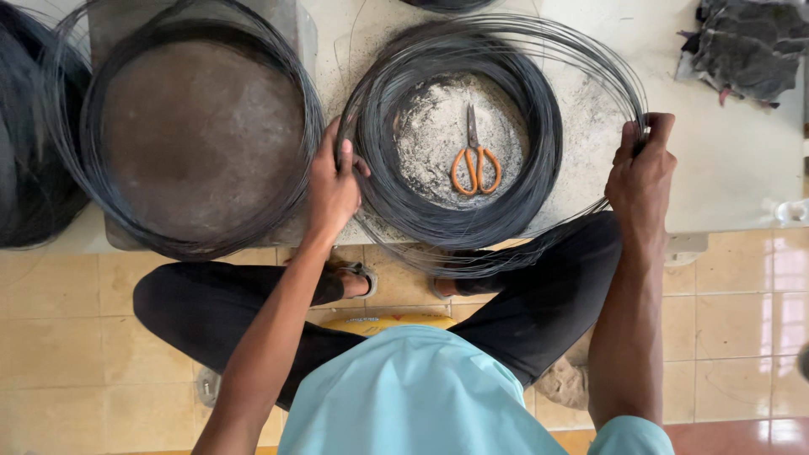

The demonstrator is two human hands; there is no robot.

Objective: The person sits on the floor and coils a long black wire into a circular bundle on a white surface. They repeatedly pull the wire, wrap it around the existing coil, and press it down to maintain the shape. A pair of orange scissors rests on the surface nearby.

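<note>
A thick coil of dark wire (459, 215) lies on a low pale slab (725, 168) in front of me. My left hand (333, 185) grips the coil's left side. At the coil's right edge my right hand (642, 173) pinches several loose outer loops of the wire (590, 76), pulled away from the main bundle. Orange-handled scissors (476, 160) lie inside the coil on a dusty patch.
A second wire coil (202, 244) rings a round brown plate (202, 135) at the left. More dark wire (25, 168) sits at the far left edge. A dark rag (746, 46) lies at the top right. My legs are crossed on the tiled floor (50, 354).
</note>
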